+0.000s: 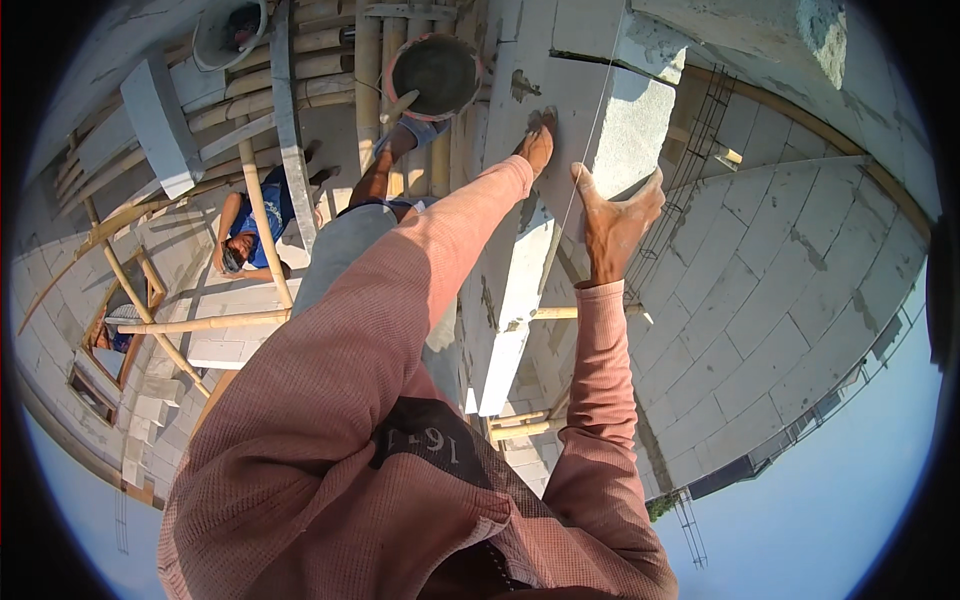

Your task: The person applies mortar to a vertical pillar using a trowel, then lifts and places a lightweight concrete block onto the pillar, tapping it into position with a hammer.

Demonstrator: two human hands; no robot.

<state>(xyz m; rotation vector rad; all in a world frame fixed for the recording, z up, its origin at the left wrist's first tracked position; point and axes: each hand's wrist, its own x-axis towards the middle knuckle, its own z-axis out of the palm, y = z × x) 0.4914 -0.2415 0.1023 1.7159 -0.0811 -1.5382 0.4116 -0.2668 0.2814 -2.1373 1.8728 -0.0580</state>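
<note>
On the wall top, both hands press a grey block (625, 125).
Left hand (538, 143) and right hand (615, 222) lie flat on it, fingers spread, gripping nothing.

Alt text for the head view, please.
Seen from above, a person in a pink shirt presses both hands, left hand and right hand, on a grey block atop a block wall. A mortar bucket sits on bamboo scaffolding; another person is below.
</note>
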